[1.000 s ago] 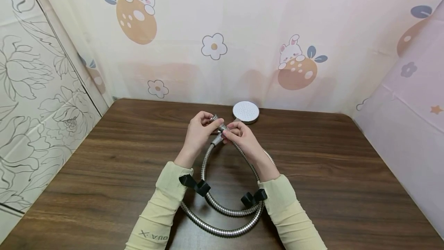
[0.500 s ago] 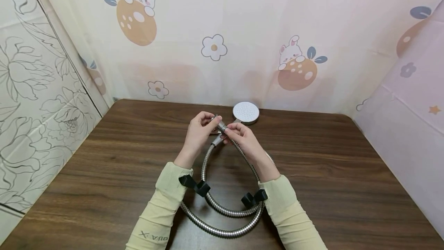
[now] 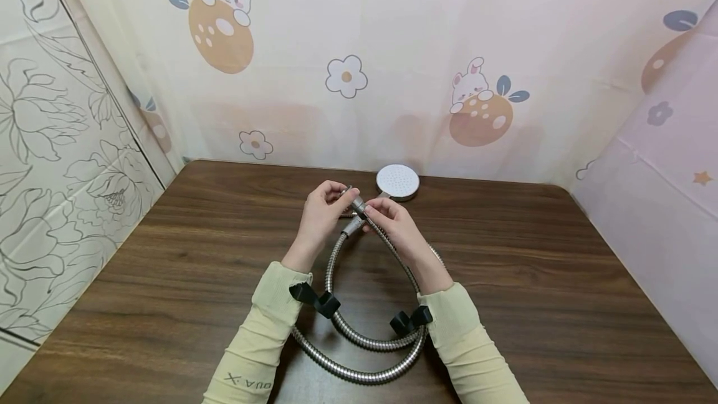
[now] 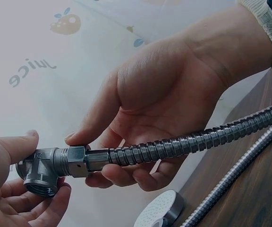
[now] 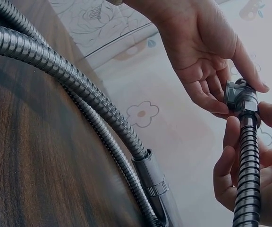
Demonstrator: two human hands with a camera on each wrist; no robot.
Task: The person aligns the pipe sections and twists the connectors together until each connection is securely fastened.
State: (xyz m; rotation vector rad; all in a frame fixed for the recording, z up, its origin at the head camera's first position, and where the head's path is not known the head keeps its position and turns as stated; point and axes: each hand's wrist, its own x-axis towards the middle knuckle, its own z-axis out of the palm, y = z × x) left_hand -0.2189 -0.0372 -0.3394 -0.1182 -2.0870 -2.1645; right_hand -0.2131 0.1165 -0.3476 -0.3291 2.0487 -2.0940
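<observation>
My left hand (image 3: pixel 318 214) pinches a chrome tee-shaped pipe fitting (image 4: pixel 42 172) between thumb and fingers. One round opening of the tee faces outward in the left wrist view. On the fitting's threaded end sits the nut (image 4: pixel 78 161) of a flexible metal shower hose (image 4: pixel 174 144). My right hand (image 3: pixel 398 226) has its thumb and fingers on that nut, with the hose running back under the palm. Some thread shows between the tee and the nut. Both hands hold the joint above the table, and in the head view fingers partly cover it.
The hose loops over the brown wooden table (image 3: pixel 224 254) beneath the forearms. A round white-faced shower head (image 3: pixel 397 181) lies near the back edge. The hose's other end, a metal sleeve (image 3: pixel 353 226), lies just below the hands. A patterned curtain (image 3: pixel 348 123) hangs behind.
My right thumb and fingers have shifted slightly around the nut, showing more of it in the head view. My left hand stays almost still on the fitting.
</observation>
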